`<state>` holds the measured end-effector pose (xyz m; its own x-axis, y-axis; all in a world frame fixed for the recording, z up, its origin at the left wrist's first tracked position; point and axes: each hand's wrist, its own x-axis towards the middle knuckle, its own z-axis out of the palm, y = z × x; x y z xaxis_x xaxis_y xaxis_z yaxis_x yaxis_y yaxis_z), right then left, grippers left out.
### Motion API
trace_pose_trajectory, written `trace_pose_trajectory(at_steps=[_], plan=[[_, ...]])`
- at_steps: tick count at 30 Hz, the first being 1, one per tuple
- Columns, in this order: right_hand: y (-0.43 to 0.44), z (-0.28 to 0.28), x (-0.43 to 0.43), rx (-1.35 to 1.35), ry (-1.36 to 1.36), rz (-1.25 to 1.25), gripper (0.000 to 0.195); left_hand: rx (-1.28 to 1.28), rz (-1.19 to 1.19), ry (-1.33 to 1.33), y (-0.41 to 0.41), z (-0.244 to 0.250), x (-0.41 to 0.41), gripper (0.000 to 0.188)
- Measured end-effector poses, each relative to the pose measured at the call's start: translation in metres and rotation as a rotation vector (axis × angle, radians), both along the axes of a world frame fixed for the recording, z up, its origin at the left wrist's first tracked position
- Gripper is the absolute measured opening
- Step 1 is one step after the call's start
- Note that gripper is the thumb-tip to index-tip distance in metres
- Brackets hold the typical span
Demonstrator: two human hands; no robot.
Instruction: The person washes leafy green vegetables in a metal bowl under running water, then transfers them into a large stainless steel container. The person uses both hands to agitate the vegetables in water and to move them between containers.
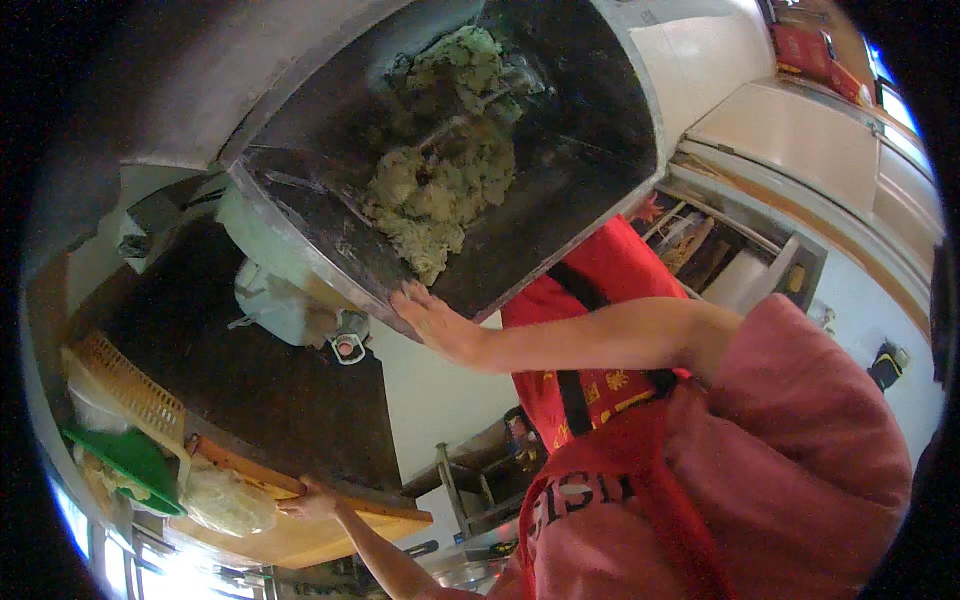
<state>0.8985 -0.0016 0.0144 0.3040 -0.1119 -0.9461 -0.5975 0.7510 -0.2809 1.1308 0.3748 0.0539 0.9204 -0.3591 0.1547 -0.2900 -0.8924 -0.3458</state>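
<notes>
A large metal-rimmed trough (600,217) with a dark inside fills the upper middle. Within it lies a pale, lumpy, dough-like mass (450,180). My right hand (439,322) rests on the near corner of the trough's rim, its fingertips reaching just inside, close to the mass. Lower down, my left hand (309,502) touches the edge of a light wooden board (300,536), fingers spread and beside a clear plastic bag (229,501) with pale contents. Neither hand shows a loose object in it.
A dark tabletop (300,405) carries a white plastic bag (274,307) and a small container (349,347). At the lower left are a beige plastic basket (135,390) and a green basin (131,465). An open drawer (720,247) and metal shelving (465,487) stand near my red apron.
</notes>
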Motion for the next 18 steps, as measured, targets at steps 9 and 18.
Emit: trace_pose_trajectory(at_steps=[9,18], plan=[[-0.018,-0.036,0.009,-0.127,-0.162,-0.162,0.069,-0.083,0.018,0.071,0.008,-0.001,0.001,0.072],[-0.037,-0.197,0.032,0.109,-0.053,-0.179,0.051,-0.29,0.031,0.196,0.007,-0.004,-0.001,0.08]])
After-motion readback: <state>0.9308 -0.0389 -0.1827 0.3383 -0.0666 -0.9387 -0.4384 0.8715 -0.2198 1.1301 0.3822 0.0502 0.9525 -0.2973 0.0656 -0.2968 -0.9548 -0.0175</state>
